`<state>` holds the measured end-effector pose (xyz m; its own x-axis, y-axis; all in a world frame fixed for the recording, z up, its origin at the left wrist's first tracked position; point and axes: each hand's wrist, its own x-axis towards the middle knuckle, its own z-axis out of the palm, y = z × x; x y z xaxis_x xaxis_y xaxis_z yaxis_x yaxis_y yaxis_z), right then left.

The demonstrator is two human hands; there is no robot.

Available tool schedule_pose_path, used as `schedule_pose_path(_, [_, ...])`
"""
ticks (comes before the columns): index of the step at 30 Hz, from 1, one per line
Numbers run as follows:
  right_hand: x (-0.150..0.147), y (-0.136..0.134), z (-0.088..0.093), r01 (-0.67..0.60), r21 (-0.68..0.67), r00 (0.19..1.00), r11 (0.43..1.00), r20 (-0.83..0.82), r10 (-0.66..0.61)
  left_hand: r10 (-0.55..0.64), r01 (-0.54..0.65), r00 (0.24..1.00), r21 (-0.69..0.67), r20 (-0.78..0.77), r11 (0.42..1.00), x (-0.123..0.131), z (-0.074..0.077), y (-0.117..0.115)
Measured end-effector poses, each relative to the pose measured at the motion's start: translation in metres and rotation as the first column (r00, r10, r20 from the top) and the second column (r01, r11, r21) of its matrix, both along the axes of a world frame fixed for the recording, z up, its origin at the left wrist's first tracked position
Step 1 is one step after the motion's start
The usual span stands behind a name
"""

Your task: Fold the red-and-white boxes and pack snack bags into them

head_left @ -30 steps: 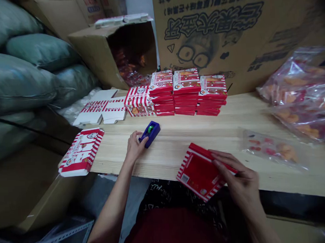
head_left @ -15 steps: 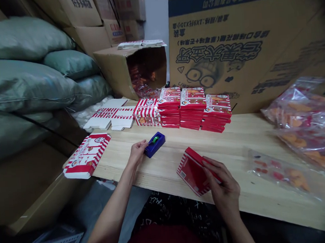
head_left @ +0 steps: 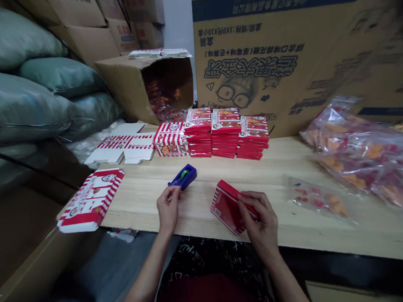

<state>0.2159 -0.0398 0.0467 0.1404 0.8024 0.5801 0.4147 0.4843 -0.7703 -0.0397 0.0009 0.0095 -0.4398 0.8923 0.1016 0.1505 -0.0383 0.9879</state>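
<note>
- We grip the red box (head_left: 225, 208) in our right hand (head_left: 259, 218), lower centre.
- Our left hand (head_left: 168, 209) is pinched closed, just beside the tape dispenser (head_left: 183, 177).
- Box stacks (head_left: 225, 133) stand beyond, centre.

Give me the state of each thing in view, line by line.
right hand, gripping the box
red-and-white box, folded, tilted
left hand, fingertips at the dispenser
blue tape dispenser, upright, roll loaded
flat box blank, unfolded, lying flat
stacked red boxes, three piles, squared
cardboard carton, on its side, open
plastic bag, filled, lying flat
</note>
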Motion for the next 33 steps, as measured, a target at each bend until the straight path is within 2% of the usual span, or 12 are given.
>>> schedule_pose_path(3, [-0.007,-0.003,0.0,0.034,-0.006,0.999,0.999,-0.039,-0.034,-0.249,0.243,0.948,0.055,0.2,0.969,0.064,0.041,-0.026])
schedule_pose_path(6, [-0.012,-0.006,-0.005,0.071,-0.069,0.99,0.995,-0.117,-0.079,-0.388,0.383,0.813,0.103,0.434,0.918,0.11,0.064,-0.038])
schedule_pose_path(9, [-0.009,-0.006,-0.009,0.104,-0.074,0.985,0.992,-0.131,-0.113,-0.373,0.39,0.767,0.083,0.522,0.917,0.126,0.064,-0.032])
schedule_pose_path(13, [0.005,-0.004,-0.006,-0.028,-0.03,0.994,0.999,0.105,0.031,-0.387,0.453,0.74,0.018,0.55,0.891,0.118,0.052,-0.018])
schedule_pose_path(16, [0.014,-0.002,0.005,-0.128,-0.056,0.965,0.99,0.224,0.138,-0.462,0.524,0.756,-0.007,0.463,0.851,0.111,0.044,-0.011])
schedule_pose_path(20, [0.017,0.0,0.021,-0.16,-0.128,0.947,0.979,0.261,0.189,-0.507,0.511,0.856,-0.011,0.102,0.86,0.105,0.033,-0.005])
schedule_pose_path(22, [0.016,0.004,0.024,-0.142,-0.162,0.924,0.976,0.332,0.19,-0.545,0.546,0.833,-0.018,-0.096,0.837,0.094,0.029,0.0])
schedule_pose_path(25, [0.02,0.009,0.028,-0.101,-0.184,0.873,0.978,0.455,0.176,-0.513,0.531,0.789,-0.048,-0.338,0.846,0.043,0.026,0.013])
schedule_pose_path(27, [0.03,0.01,0.036,-0.108,-0.188,0.844,0.976,0.501,0.19,-0.231,0.285,0.828,0.029,-0.511,0.958,-0.022,0.022,0.025])
schedule_pose_path(29, [0.045,0.011,0.051,-0.117,-0.144,0.836,0.983,0.52,0.175,0.094,-0.051,0.71,0.082,-0.698,0.995,-0.103,0.015,0.037])
schedule_pose_path(31, [0.063,0.016,0.072,-0.079,-0.014,0.853,0.997,0.517,0.075,0.152,-0.352,0.529,-0.052,-0.835,0.935,-0.183,0.001,0.042])
schedule_pose_path(33, [0.08,0.032,0.092,0.019,0.164,0.864,0.986,0.494,-0.099,0.055,-0.582,0.495,-0.284,-0.867,0.762,-0.245,-0.015,0.039])
